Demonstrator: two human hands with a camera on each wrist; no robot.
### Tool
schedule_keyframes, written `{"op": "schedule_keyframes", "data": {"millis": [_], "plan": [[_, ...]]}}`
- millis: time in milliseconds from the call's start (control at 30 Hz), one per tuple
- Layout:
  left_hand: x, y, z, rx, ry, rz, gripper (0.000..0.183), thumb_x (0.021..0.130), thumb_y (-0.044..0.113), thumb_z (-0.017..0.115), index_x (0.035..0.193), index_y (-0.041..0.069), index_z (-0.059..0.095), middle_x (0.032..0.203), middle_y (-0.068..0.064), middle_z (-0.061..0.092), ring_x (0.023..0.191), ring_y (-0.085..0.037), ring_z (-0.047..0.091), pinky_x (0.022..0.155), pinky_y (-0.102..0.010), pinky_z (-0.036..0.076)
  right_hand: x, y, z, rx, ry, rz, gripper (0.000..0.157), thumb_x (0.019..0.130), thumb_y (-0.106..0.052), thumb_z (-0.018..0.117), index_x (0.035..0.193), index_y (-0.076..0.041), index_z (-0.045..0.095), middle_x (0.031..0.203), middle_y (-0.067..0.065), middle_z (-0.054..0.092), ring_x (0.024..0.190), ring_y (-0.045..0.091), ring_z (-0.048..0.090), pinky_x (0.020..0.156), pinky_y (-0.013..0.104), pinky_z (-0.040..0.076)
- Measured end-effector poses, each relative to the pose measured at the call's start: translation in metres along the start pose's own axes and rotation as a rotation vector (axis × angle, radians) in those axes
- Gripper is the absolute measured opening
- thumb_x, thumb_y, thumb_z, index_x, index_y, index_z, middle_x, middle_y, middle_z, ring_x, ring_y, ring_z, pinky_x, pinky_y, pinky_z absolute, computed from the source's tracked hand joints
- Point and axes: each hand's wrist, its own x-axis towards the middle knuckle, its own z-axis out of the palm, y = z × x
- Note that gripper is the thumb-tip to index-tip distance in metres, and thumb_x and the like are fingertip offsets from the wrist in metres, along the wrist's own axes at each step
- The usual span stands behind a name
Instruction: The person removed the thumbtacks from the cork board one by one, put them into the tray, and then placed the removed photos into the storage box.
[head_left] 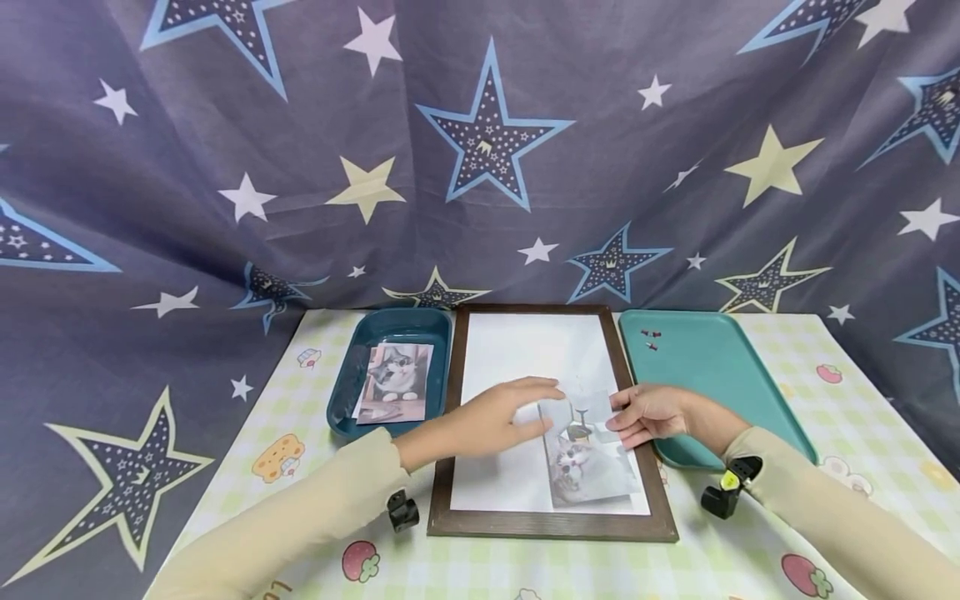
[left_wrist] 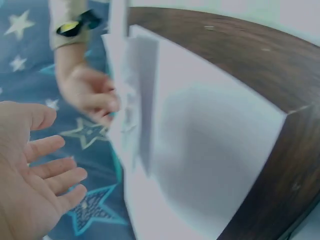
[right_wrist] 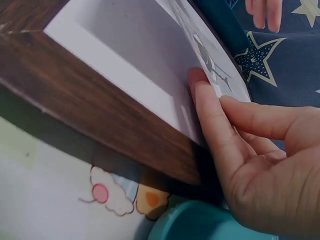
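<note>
My right hand (head_left: 652, 414) pinches a cat photo (head_left: 585, 475) by its right edge, over the lower right of a white board in a brown wooden frame (head_left: 555, 525). In the right wrist view the thumb is on one face of the photo (right_wrist: 220, 75) and the fingers (right_wrist: 207, 105) are behind it. The photo stands at an angle to the white surface (left_wrist: 220, 120). Beside the photo's upper left edge is my left hand (head_left: 498, 412); in the left wrist view its fingers (left_wrist: 60, 167) are spread and hold nothing.
To the left, a dark blue tray (head_left: 341, 400) holds more cat photos (head_left: 396, 379). A green tray (head_left: 720, 375) with several red push pins (head_left: 651, 334) lies to the right. A checked tablecloth (head_left: 255, 508) covers the table, and a star-patterned curtain (head_left: 450, 250) hangs behind.
</note>
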Motion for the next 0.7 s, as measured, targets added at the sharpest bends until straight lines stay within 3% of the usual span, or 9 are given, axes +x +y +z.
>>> {"op": "schedule_keyframes", "data": {"millis": [100,300,400,500,633,700], "plan": [[-0.005,-0.001,-0.019,-0.091,0.078,-0.040,0.040,0.103,0.024,0.062,0.141,0.010,0.060,0.153,-0.010,0.053,0.146,-0.025,0.046,0.122,-0.042,0.034,0.001,-0.002,0.001,0.007,-0.010,-0.008,0.046,0.098,0.006,0.056,0.140,0.007,0.038,0.080,-0.002,0.071,0.072,0.008,0.071,0.076,0.028,0.062],[-0.021,-0.013,-0.060,-0.180,0.229,-0.163,0.036,0.103,0.024,0.062,0.137,0.013,0.064,0.148,-0.007,0.059,0.142,-0.026,0.050,0.118,-0.049,0.040,0.003,-0.011,0.005,0.024,-0.032,-0.033,0.053,0.100,0.006,0.052,0.147,0.010,0.027,0.080,-0.004,0.071,0.072,0.008,0.071,0.077,0.027,0.062],[-0.032,-0.025,-0.080,-0.240,0.265,-0.228,0.037,0.104,0.025,0.060,0.139,0.012,0.063,0.147,-0.009,0.059,0.142,-0.029,0.049,0.117,-0.055,0.039,0.003,-0.017,0.007,0.027,-0.046,-0.047,0.068,0.102,0.005,0.049,0.156,0.012,0.008,0.080,-0.005,0.071,0.072,0.007,0.071,0.077,0.026,0.062],[-0.043,-0.037,-0.097,-0.328,0.297,-0.332,0.038,0.105,0.025,0.058,0.140,0.012,0.061,0.150,-0.010,0.056,0.142,-0.032,0.048,0.116,-0.057,0.039,0.003,-0.022,0.009,0.030,-0.051,-0.060,0.076,0.103,0.005,0.047,0.157,0.013,-0.006,0.082,-0.005,0.071,0.074,0.007,0.072,0.078,0.026,0.061],[-0.057,-0.052,-0.116,-0.427,0.358,-0.502,0.040,0.106,0.024,0.055,0.142,0.007,0.058,0.155,-0.014,0.049,0.145,-0.036,0.044,0.117,-0.057,0.037,0.003,-0.032,0.012,0.051,-0.052,-0.083,0.079,0.103,0.005,0.046,0.157,0.012,-0.011,0.086,-0.004,0.071,0.077,0.006,0.072,0.080,0.025,0.061],[-0.063,-0.060,-0.125,-0.430,0.376,-0.592,0.042,0.106,0.024,0.053,0.144,0.006,0.056,0.156,-0.015,0.047,0.147,-0.038,0.041,0.119,-0.058,0.035,0.002,-0.038,0.012,0.063,-0.046,-0.096,0.080,0.103,0.004,0.046,0.157,0.010,-0.013,0.088,-0.004,0.071,0.078,0.006,0.071,0.081,0.025,0.061]]}}
